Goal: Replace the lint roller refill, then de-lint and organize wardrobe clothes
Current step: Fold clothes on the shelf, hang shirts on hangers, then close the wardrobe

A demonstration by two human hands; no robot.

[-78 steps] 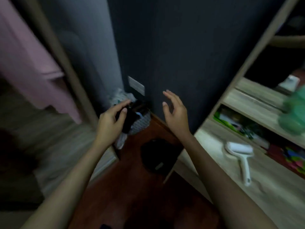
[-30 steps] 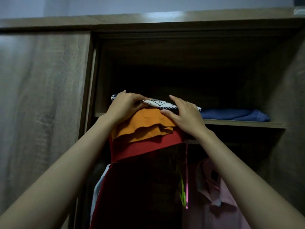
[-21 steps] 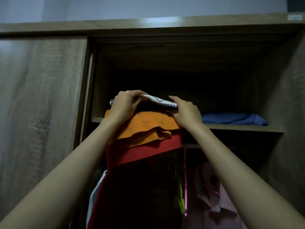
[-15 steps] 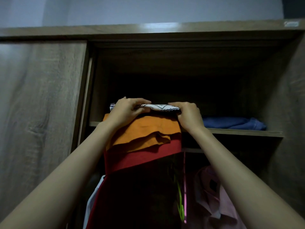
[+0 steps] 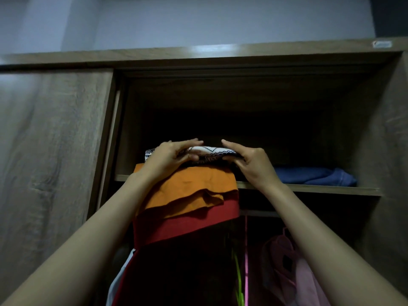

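A folded black-and-white patterned garment [image 5: 209,151] lies on top of a stack on the wardrobe's upper shelf [image 5: 309,188]. Under it an orange garment [image 5: 192,188] and a red garment [image 5: 187,224] droop over the shelf edge. My left hand [image 5: 170,156] grips the patterned garment's left end, fingers over the top and thumb underneath. My right hand [image 5: 249,161] pinches its right end the same way. The lint roller is not in view.
A folded blue garment [image 5: 313,176] lies on the shelf to the right. Below hang a pink shirt [image 5: 293,268] and dark clothes, with green and pink hangers [image 5: 241,279]. A closed wooden door [image 5: 50,151] stands at the left.
My view went from the floor and side shelves up to the wardrobe's top shelf. Both hands have shifted from lying on the patterned garment to gripping its two ends.
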